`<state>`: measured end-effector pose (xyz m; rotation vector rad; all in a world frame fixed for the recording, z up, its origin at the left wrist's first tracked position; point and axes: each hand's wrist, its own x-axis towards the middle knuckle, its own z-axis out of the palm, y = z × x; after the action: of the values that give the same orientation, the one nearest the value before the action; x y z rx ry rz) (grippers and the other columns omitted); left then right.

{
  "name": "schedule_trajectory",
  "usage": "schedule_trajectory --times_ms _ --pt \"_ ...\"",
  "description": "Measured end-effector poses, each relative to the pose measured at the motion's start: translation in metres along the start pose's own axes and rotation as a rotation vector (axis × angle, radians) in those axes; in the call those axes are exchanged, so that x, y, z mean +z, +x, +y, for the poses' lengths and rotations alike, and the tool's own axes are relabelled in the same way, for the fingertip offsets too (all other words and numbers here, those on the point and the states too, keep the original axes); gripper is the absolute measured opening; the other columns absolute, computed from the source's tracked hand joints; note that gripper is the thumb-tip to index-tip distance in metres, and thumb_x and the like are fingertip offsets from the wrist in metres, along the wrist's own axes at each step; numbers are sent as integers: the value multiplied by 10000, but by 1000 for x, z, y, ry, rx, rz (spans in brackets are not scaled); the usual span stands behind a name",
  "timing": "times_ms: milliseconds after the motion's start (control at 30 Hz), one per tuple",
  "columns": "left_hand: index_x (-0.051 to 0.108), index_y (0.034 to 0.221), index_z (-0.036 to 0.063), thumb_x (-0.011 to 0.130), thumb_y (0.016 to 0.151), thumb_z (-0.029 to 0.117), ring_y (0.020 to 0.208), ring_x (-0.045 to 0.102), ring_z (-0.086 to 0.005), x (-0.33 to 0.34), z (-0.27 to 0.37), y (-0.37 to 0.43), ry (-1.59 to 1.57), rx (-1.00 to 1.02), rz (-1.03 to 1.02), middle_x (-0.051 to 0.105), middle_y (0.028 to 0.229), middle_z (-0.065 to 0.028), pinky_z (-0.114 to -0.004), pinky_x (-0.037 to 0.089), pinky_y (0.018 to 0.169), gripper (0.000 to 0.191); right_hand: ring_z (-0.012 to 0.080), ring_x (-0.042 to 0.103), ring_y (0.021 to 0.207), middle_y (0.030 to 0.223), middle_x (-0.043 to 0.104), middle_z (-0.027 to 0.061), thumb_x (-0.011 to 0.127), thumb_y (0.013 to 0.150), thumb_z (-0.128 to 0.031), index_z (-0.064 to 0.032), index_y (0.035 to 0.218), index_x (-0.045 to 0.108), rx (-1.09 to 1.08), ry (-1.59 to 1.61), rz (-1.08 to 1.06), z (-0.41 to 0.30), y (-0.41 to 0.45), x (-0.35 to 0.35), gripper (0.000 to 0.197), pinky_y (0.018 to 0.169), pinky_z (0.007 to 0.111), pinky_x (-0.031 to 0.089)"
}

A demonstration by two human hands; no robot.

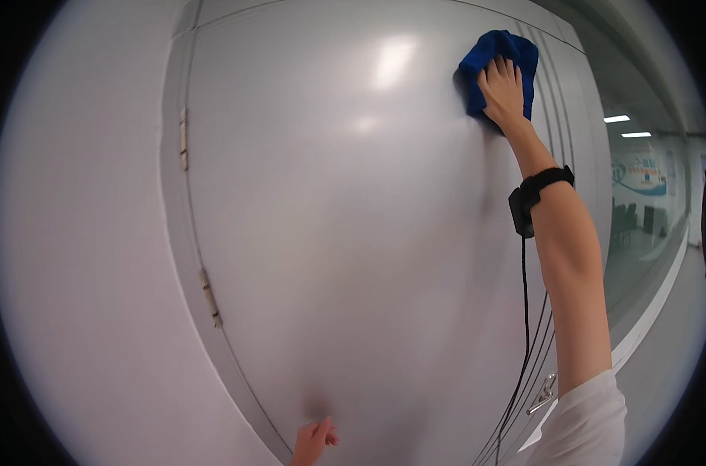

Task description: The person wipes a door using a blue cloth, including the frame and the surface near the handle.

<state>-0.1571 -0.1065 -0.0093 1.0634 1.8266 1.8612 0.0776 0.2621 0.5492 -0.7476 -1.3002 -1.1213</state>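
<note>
High on the right of a light grey door, a blue cloth is spread against the panel. My right hand presses flat on it with the fingers pointing up, and the arm is stretched out. Low down, near the bottom edge of the view, my left hand is close to the door with its fingers loosely curled. Nothing shows in it, and a faint reflection of it appears on the glossy panel. Whether it touches the door is unclear.
Two hinges line the door's left side, beside a pale wall. A metal lever handle is at the lower right. A black cable hangs from a strapped device on my right forearm. Window glass lies farther right.
</note>
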Motion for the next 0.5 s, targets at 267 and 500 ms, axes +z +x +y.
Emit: schedule_trajectory --times_ms 267,500 --pt "638 844 -63 507 938 310 600 587 -114 -9 -4 -20 -105 -198 -45 631 655 -80 -240 486 596 406 306 393 1268 1278 510 151 474 814 -300 -38 1179 548 -169 645 506 -231 37 -98 455 1062 448 267" --pt "632 861 -57 497 942 308 603 590 -120 -20 -8 -41 -149 -247 -110 628 672 -72 -237 476 590 398 299 477 1117 1229 520 145 542 739 -238 -74 1240 505 -586 1076 187 -322 -67 -172 529 1037 465 295"
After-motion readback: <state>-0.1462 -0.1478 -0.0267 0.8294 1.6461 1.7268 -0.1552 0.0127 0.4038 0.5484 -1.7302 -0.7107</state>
